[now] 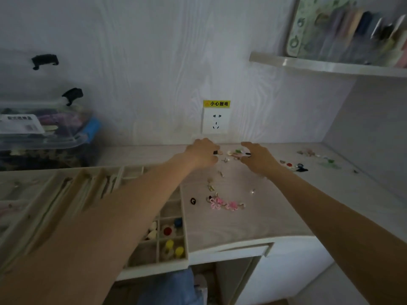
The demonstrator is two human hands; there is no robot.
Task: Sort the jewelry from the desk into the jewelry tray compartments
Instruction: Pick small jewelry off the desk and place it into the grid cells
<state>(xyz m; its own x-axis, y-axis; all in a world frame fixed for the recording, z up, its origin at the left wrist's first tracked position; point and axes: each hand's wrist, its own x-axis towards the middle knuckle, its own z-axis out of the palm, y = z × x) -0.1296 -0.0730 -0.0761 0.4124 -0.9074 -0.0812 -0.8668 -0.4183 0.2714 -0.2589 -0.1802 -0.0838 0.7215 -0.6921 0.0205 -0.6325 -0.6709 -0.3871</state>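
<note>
- Reaching just below the wall socket, the left hand pinches a small dark piece.
- Right hand, beside it: fingers curled over the small pieces; grip cannot be told.
- Tray: well below-left of socket.

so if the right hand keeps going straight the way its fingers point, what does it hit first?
Probably the small cluster of jewelry right at the tips of the right hand, near the back of the desk. Past that sits the left hand. Depth is hard to judge from this one view.
</note>
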